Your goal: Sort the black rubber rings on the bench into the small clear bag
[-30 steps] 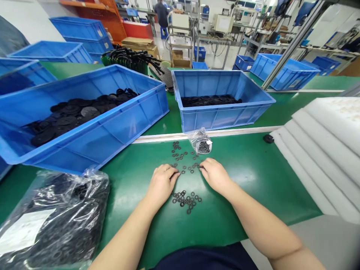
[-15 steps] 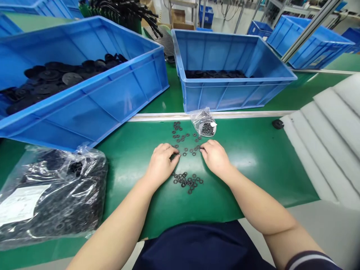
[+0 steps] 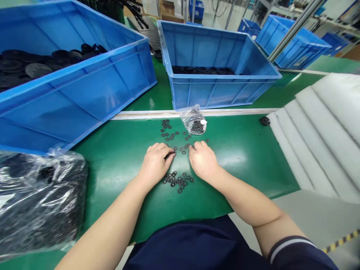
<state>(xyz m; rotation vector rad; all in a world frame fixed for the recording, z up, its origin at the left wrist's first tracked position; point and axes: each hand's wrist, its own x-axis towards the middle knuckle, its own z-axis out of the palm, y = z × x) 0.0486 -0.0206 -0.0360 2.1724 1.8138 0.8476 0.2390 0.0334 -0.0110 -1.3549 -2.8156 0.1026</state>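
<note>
Small black rings lie on the green tabletop, with a loose group (image 3: 165, 125) at the back and a denser pile (image 3: 178, 181) nearer my body. My left hand (image 3: 156, 165) rests left of the middle rings, thumb and forefinger pinched on a small black ring (image 3: 174, 152) that is partly hidden. Opposite it, my right hand (image 3: 204, 159) has its fingers bunched and bent down beside a few rings (image 3: 185, 148). Its fingertips are turned away, so what they hold, if anything, is hidden. Just behind that hand sits a clear plastic bag (image 3: 194, 119) with small dark parts.
Two blue crates, one at left (image 3: 84, 88) and one at centre (image 3: 222, 90), hold black parts. A big plastic bag of dark pieces (image 3: 42, 206) lies at left. White foam sheets (image 3: 312, 127) lean at right, by a black round part (image 3: 264, 120).
The head view has turned, so everything sits further left. My right hand has shifted slightly left and rolled inward, uncovering a single ring behind it. My left hand keeps its pinch.
</note>
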